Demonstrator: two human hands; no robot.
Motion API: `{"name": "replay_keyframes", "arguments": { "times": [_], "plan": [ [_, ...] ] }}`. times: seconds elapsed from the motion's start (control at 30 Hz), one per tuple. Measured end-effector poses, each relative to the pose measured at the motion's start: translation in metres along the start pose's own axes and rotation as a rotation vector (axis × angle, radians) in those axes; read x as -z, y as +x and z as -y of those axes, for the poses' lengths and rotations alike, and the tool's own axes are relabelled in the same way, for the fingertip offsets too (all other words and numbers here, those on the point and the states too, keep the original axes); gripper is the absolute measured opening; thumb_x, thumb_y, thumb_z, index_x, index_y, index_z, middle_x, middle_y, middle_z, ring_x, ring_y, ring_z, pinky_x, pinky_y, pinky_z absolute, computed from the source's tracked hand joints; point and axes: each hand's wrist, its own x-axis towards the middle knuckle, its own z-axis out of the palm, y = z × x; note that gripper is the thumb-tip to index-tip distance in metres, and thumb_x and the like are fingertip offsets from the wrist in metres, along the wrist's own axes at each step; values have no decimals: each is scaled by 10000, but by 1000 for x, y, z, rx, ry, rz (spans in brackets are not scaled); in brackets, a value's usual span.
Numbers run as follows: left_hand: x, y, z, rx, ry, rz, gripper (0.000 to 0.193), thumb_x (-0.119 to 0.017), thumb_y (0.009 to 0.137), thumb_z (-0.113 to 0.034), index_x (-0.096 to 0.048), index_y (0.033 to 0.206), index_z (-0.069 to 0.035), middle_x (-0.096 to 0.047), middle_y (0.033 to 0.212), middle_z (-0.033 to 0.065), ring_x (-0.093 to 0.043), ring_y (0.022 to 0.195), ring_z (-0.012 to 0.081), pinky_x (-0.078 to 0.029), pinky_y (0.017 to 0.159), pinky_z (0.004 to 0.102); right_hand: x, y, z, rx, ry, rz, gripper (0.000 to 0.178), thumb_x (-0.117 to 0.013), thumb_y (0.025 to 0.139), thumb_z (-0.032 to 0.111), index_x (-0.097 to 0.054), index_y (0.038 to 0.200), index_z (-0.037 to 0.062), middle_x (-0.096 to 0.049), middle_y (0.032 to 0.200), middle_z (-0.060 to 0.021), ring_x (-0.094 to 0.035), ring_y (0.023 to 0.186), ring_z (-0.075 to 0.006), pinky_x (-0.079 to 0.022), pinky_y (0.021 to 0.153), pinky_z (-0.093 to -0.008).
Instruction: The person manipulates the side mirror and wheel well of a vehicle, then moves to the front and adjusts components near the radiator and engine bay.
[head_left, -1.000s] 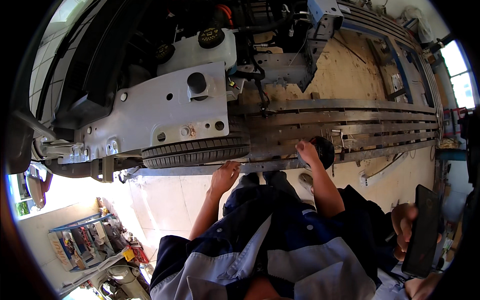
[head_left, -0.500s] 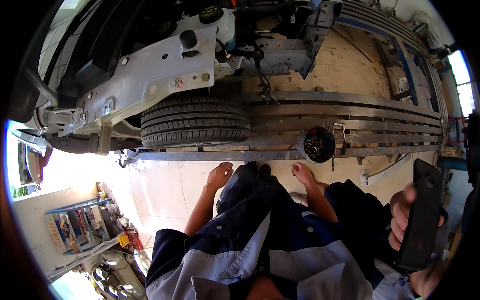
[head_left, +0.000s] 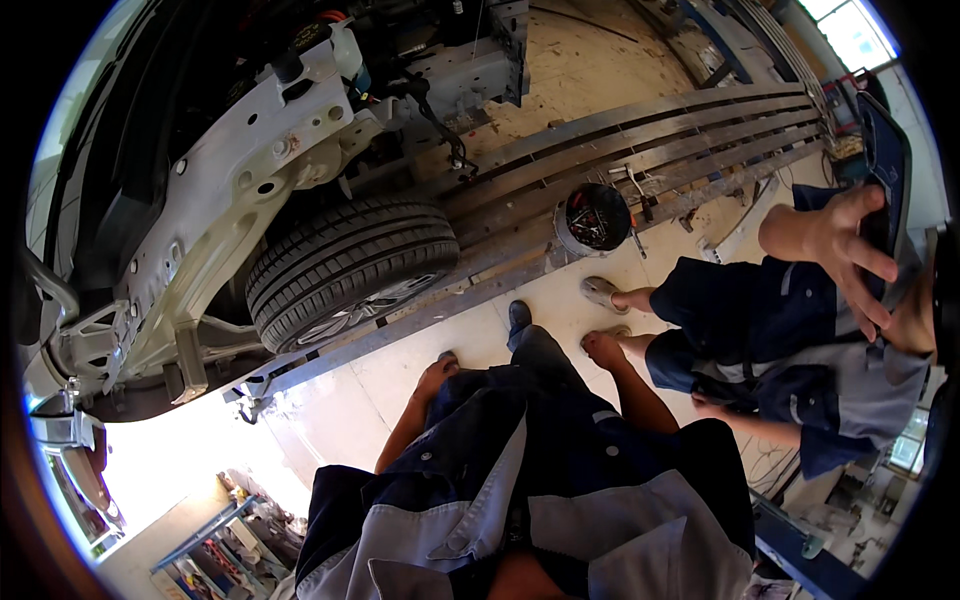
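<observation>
My left hand [head_left: 437, 377] hangs in front of my left side, nothing seen in it, its fingers loosely bent and apart. On the other side, my right hand [head_left: 603, 350] also hangs free, fingers loosely curled and nothing visible in them. Neither touches the vehicle. Ahead on the left is the car's front wheel [head_left: 350, 255], below a bare grey body panel [head_left: 225, 205]. A round bucket [head_left: 570, 238] holding small dark and reddish parts stands on the slatted metal platform [head_left: 690, 145], beyond my right hand. Small tools [head_left: 640, 190] lie beside the bucket.
Close on my right stands another person [head_left: 770, 310] in dark work clothes, one hand [head_left: 845, 240] raised by a dark phone [head_left: 885, 150]. The platform's edge runs across ahead of my feet. A cluttered rack [head_left: 220, 550] stands at the lower left, and a blue beam [head_left: 800, 550] at the lower right.
My view has turned to the right, so the car and platform appear tilted. The other person shows more fully, with the hand and phone higher in view. My hands still hang low.
</observation>
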Motion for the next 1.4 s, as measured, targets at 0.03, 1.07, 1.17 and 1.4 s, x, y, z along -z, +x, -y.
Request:
{"name": "replay_keyframes", "arguments": {
  "times": [0.03, 1.07, 1.17, 1.4],
  "plan": [
    [5, -4, 6, 14, -14, -7, 370, -548, 873, -352, -608, 1137, -101, -653, 1058, 140, -615, 1012, 309, -477, 876, 387, -24, -17, -6, -45, -171, 84, 207, -501, 856, 208, -607, 831, 32, -636, 796, -187, -638, 687, -325, -490, 611, -425],
    [14, -65, 61, -195, 81, -173, 208, -548, 868, -262, -622, 939, -81, -680, 815, 88, -671, 732, 215, -521, 694, 337, -156, -312, 45, -293, 839, 88, 294, -519, 924, 232, -653, 929, -29, -678, 812, -85, -585, 755, -127, -478, 696, -323],
    [-24, -63, 36, -84, 26, -126, 232, -525, 874, -284, -632, 953, -93, -679, 878, 98, -664, 824, 242, -513, 747, 362, -152, -316, -2, -228, 730, 83, 309, -522, 923, 255, -649, 891, -25, -670, 767, -76, -578, 725, -127, -472, 662, -336],
    [-119, -71, -66, -219, 434, 115, 319, -534, 854, -320, -618, 1088, -119, -657, 1041, 119, -622, 981, 295, -484, 853, 396, -154, -347, -70, -286, 706, 29, 322, -523, 920, 273, -640, 851, -18, -649, 724, -116, -586, 706, -156, -467, 631, -356]
  ]
}}
